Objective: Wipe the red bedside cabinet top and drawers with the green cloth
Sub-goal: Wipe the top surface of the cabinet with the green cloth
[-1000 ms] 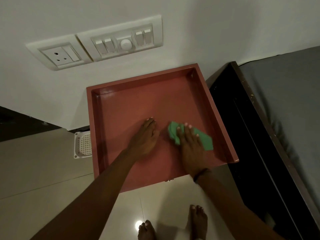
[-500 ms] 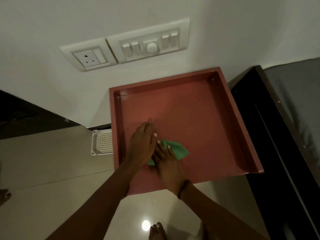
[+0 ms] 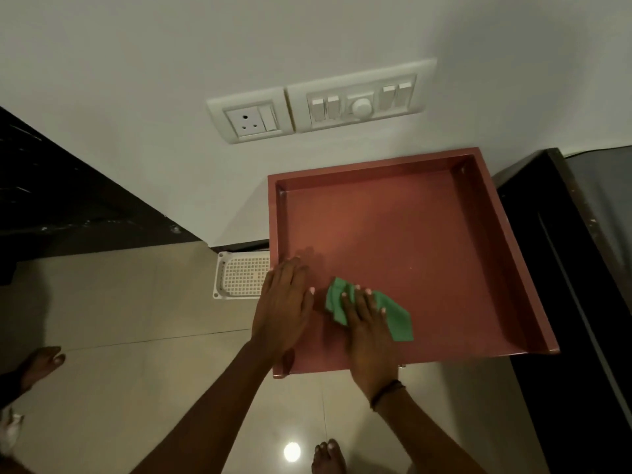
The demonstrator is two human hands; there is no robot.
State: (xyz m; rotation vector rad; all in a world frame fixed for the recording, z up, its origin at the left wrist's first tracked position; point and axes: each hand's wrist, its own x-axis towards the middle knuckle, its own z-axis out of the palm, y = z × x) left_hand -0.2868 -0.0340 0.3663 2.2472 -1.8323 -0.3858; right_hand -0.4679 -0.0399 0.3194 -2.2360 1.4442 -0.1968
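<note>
The red bedside cabinet (image 3: 410,227) stands against the white wall, seen from above; its top has a raised rim on three sides. A folded green cloth (image 3: 398,318) lies on the front-left part of the top. My right hand (image 3: 367,323) presses flat on the cloth, fingers spread over it. My left hand (image 3: 284,302) rests flat and open on the cabinet's left rim and front-left corner, just left of the cloth. The drawers are hidden below the top.
A white perforated plastic item (image 3: 241,275) lies on the tiled floor left of the cabinet. A dark bed frame (image 3: 564,268) stands close on the right. Switch and socket plates (image 3: 318,104) sit on the wall above. My bare foot (image 3: 328,456) shows below; another foot (image 3: 41,366) is at far left.
My right hand slid the cloth left across the top, then slightly back right. My left hand shifted to the cabinet's left edge. The camera view swung left.
</note>
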